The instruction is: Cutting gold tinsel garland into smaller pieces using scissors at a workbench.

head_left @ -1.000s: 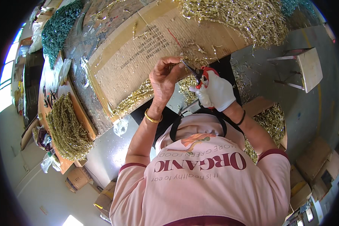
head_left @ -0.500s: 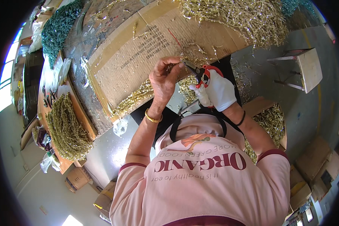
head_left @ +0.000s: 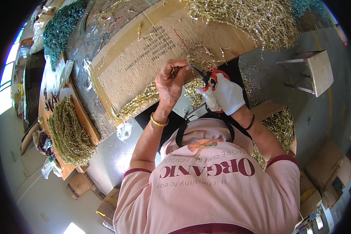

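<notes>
My bare left hand (head_left: 170, 80) is raised over the near edge of a cardboard sheet (head_left: 160, 50), thumb and forefinger pinched together. What they hold is too small to make out. In my right hand (head_left: 226, 95), which wears a white glove, is a pair of red-handled pliers (head_left: 206, 77). Their dark jaws point up and left, with the tips close to my left fingertips. Loose gold tinsel scraps (head_left: 202, 54) lie on the cardboard just beyond. More gold tinsel (head_left: 142, 102) runs along the sheet's near edge.
A big heap of gold tinsel sprigs (head_left: 249, 19) covers the far right of the table. Teal sprigs (head_left: 62, 29) lie far left, and a gold bundle (head_left: 70, 134) rests on a wooden board. A stool (head_left: 319, 72) and a carton of gold sprigs (head_left: 280, 126) stand on the right.
Almost nothing differs. My left hand has shifted very slightly to the right, and the pliers' jaws stay close to its fingertips.
</notes>
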A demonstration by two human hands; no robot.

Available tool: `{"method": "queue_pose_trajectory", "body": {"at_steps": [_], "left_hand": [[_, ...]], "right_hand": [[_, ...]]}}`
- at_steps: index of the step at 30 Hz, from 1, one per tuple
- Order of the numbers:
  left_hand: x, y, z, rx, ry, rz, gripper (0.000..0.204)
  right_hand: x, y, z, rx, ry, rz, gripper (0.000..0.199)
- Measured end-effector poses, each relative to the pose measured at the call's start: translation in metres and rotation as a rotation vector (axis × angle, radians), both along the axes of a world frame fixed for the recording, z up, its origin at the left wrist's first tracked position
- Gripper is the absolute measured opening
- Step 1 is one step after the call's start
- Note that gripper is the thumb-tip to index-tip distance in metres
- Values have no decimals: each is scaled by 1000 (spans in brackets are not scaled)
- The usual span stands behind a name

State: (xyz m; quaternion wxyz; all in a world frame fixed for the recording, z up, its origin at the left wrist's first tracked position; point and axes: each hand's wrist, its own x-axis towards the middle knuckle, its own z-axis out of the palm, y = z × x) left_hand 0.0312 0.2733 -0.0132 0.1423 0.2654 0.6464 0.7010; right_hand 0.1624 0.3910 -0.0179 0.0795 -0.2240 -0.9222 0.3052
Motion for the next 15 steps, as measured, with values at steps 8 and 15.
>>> {"method": "queue_pose_trajectory", "body": {"at_steps": [8, 15], "left_hand": [[0, -2, -1, -40, 6, 11, 15], [-1, -1, -3, -58, 18, 10, 14]], "right_hand": [[3, 2, -8, 30, -73, 26, 60], [4, 5, -13, -20, -50, 28, 48]]}}
